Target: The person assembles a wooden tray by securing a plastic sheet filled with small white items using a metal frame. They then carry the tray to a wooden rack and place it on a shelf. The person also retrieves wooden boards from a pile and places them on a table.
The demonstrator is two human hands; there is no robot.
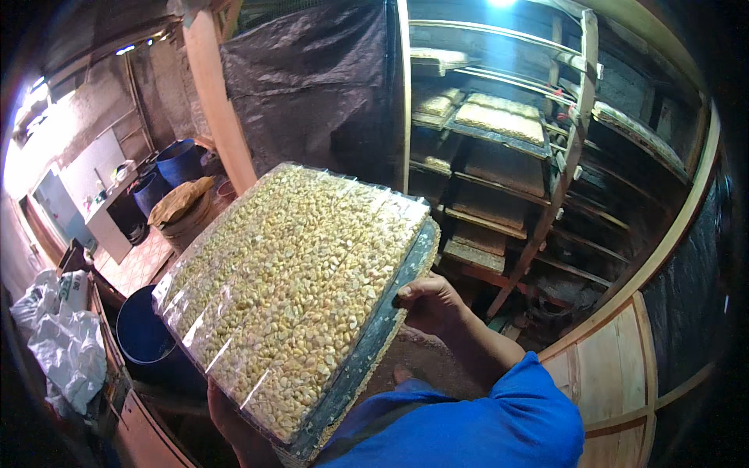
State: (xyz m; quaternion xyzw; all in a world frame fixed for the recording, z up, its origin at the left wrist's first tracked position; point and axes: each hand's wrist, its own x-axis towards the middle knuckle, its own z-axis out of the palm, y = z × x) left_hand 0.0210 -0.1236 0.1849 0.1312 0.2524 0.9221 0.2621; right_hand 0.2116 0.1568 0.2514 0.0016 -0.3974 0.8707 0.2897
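Left of the wooden rack [573,140] and nearer the person, a dark board [368,327] carries pale beans [292,273] under clear plastic. On its rack-facing side, the right hand [427,304] grips the edge, thumb on top; on the side away from the rack, the left hand [221,402] is mostly hidden, so its finger spread cannot be told. A black sheet [312,93] hangs just left of the rack, a blue barrel [144,355] well left.
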